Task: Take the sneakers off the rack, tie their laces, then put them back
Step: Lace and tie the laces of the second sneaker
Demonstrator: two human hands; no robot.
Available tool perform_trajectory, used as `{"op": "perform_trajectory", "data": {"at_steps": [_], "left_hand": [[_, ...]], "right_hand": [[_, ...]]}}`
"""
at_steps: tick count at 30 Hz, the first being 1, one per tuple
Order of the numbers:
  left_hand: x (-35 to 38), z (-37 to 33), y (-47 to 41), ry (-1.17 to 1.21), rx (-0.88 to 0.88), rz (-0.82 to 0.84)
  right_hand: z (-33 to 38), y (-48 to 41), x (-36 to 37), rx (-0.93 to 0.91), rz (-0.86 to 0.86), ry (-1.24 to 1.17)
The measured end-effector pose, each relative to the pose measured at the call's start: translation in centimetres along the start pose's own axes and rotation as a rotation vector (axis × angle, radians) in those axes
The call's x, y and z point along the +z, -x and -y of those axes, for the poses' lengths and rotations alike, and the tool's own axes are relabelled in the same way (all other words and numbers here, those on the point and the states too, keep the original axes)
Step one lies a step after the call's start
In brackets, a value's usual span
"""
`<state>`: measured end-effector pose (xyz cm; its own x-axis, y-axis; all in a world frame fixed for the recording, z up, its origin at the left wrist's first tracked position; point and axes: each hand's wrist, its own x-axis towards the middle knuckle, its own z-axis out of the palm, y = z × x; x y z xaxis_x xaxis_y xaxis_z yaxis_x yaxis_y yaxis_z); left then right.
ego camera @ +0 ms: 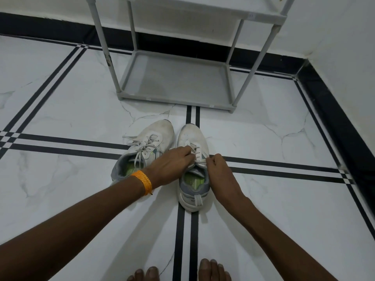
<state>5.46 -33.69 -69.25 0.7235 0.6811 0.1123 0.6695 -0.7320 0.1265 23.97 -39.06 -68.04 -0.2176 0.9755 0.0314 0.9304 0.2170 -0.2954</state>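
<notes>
Both grips pinch the lace (199, 162) over the right sneaker (193, 169): left hand (174, 162) from the left, right hand (216, 165) from the right, equally near. The shoe's long axis runs away toward the rack (176, 82). The other sneaker (145, 148) lies just beside, laces loose, on the floor (60, 110).

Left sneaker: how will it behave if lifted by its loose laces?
The left sneaker leans on its side against the right sneaker, so it would likely swing. Its laces look thin and floppy. It is probably light: soft upper, foam-like sole.
</notes>
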Motion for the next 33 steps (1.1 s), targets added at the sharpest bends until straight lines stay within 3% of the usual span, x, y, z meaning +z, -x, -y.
{"op": "perform_trajectory", "data": {"at_steps": [4, 12, 22, 25, 29, 33], "left_hand": [[-0.8, -0.3, 0.2, -0.153, 0.102, -0.064], [-0.8, 0.8, 0.3, -0.236, 0.126, -0.103], [-0.4, 0.1, 0.3, -0.161, 0.005, -0.036], [-2.7, 0.2, 0.6, 0.075, -0.177, -0.043], [-7.4, 4.8, 3.5, 0.311, -0.583, -0.054], [-8.0, 9.9, 8.6, 0.573, -0.948, 0.329]], "right_hand": [[0.8, 0.2, -0.1, 0.167, 0.015, -0.037], [0.6, -0.5, -0.1, 0.047, 0.019, 0.273], [-0.2, -0.8, 0.5, 0.046, 0.053, 0.225], [-0.8, -1.0, -0.3, 0.066, 0.067, 0.081], [-0.6, -1.4, -1.5, 0.335, 0.201, -0.375], [0.6, -1.6, -0.8, 0.390, 0.294, -0.384]]}}
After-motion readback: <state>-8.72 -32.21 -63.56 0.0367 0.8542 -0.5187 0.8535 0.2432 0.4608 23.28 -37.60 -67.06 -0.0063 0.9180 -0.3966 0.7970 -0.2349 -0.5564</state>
